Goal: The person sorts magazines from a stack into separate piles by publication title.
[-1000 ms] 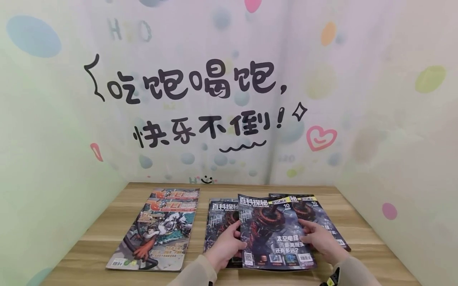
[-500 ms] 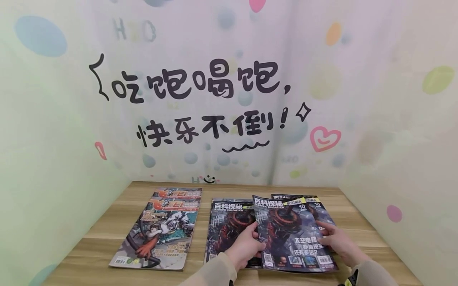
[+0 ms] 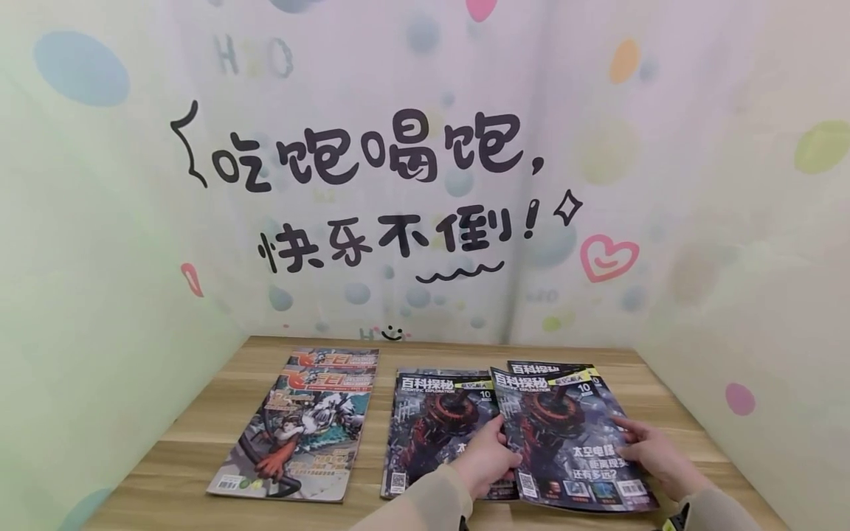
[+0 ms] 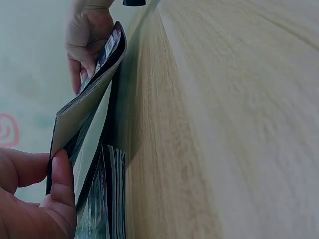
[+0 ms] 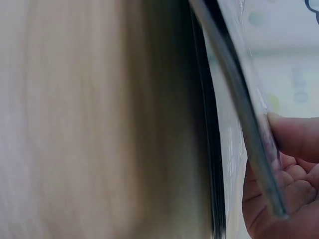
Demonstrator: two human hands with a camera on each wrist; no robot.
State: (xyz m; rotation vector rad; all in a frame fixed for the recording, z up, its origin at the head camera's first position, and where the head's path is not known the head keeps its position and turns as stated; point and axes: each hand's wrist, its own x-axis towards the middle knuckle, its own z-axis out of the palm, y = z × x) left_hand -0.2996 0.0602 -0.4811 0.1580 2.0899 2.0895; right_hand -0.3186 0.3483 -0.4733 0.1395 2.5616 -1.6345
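Note:
Both hands hold one dark magazine (image 3: pixel 558 435) with a red ring-shaped machine on its cover. My left hand (image 3: pixel 486 459) grips its left edge; in the left wrist view the thumb and fingers (image 4: pixel 62 179) pinch that edge. The right hand (image 3: pixel 657 453) holds the right edge, and the right wrist view shows the thumb (image 5: pixel 299 137) on one face with fingers behind. The held magazine is raised and tilted over another copy (image 3: pixel 538 368), mostly hidden below it. To the left lies a stack of the same magazine (image 3: pixel 432 435), partly covered by my left hand.
Farther left, overlapping comic magazines (image 3: pixel 299 435) with an orange-and-white title lie on the wooden table (image 3: pixel 179 457). A printed curtain wall (image 3: pixel 398 302) stands behind the table, with pale walls at both sides.
Both hands have carried the held magazine to the right, off the middle stack and over the right-hand copy. More of the middle stack's cover now shows. The view has shifted slightly.

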